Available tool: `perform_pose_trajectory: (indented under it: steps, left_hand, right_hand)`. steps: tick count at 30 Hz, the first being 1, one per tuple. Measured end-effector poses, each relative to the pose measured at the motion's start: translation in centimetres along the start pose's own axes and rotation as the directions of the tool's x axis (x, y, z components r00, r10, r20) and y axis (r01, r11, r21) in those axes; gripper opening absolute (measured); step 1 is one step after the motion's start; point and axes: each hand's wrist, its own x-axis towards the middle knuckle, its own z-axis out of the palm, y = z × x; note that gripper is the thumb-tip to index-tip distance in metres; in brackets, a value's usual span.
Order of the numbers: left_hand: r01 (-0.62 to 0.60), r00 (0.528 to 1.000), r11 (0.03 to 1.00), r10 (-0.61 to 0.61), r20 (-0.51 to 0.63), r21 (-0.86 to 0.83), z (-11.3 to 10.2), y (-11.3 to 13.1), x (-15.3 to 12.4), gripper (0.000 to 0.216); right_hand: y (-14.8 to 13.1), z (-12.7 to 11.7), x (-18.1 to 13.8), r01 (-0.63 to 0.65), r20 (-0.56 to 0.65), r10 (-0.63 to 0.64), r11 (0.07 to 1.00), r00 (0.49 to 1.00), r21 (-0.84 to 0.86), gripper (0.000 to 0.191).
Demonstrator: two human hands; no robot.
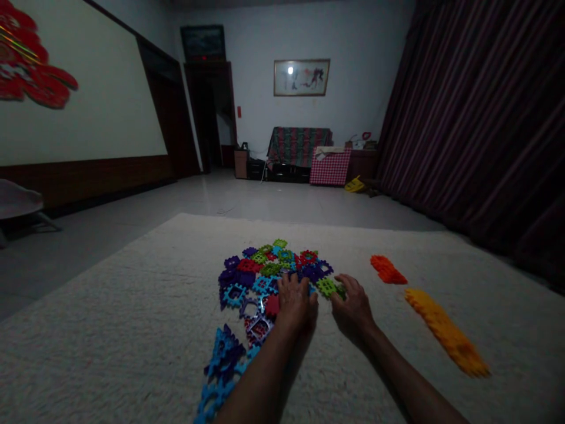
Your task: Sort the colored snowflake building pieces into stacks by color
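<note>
A heap of interlocking plastic tiles [269, 271] in blue, purple, green and red lies on a pale rug [132, 330]. My left hand [295, 301] rests palm down on the near right side of the heap, fingers curled onto the pieces. My right hand [353, 306] lies just to the right, its fingertips closed on a green tile [329, 287] at the heap's edge. A row of joined blue tiles [223, 365] runs toward me beside my left forearm.
A joined orange strip [387, 270] and a longer yellow strip [445, 333] lie on the rug to the right. Beyond the rug are bare floor, a sofa [299, 147] and a checked box [331, 166] at the far wall, and dark curtains [485, 129] on the right.
</note>
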Motion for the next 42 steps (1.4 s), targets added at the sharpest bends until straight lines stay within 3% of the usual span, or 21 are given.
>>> perform_pose_trajectory:
  steps: [4, 9, 15, 24, 29, 32, 37, 42]
  left_hand:
    - [0.059, 0.998, 0.997, -0.06, -0.031, -0.049, -1.2, -0.8, 0.9, 0.037]
    - [0.216, 0.954, 0.974, -0.225, -0.196, -0.064, -2.2, -3.4, 2.8, 0.034]
    - [0.261, 0.951, 0.963, -0.268, -0.152, -0.061, -1.3, -5.6, 3.1, 0.039]
    - [0.283, 0.946, 0.957, -0.29, -0.147, -0.069, -1.6, -6.3, 3.8, 0.031]
    - [0.184, 0.973, 0.976, -0.199, -0.122, -0.118, -1.1, -6.5, 3.9, 0.037]
    - [0.143, 0.976, 0.979, -0.164, -0.147, -0.144, -0.9, -6.4, 4.0, 0.039]
    - [0.098, 0.947, 0.931, -0.196, -0.254, -0.352, -1.1, -6.1, 4.5, 0.043]
    - [0.117, 0.927, 0.764, -0.313, -0.205, -0.634, -1.2, -6.3, 5.2, 0.038]
  right_hand:
    - [-1.2, 1.4, 3.2, 0.116, -0.026, -0.114, 0.985, 0.993, 0.131, 0.036]
    - [-6.2, 3.3, 5.5, 0.286, 0.226, -0.321, 0.942, 0.92, 0.175, 0.034]
    - [-8.6, 3.6, 5.2, 0.378, 0.382, -0.401, 0.916, 0.833, 0.137, 0.024]
    - [-7.9, 3.5, 5.2, 0.374, 0.41, -0.414, 0.91, 0.813, 0.178, 0.041]
    - [-7.9, 4.5, 5.2, 0.364, 0.24, -0.413, 0.904, 0.878, 0.223, 0.019]
    - [-7.8, 4.9, 5.2, 0.379, 0.202, -0.432, 0.889, 0.879, 0.257, 0.032]
    - [-7.6, 5.3, 5.1, 0.387, 0.24, -0.452, 0.881, 0.859, 0.274, 0.049]
    - [-7.6, 5.7, 5.2, 0.364, 0.221, -0.428, 0.889, 0.876, 0.279, 0.049]
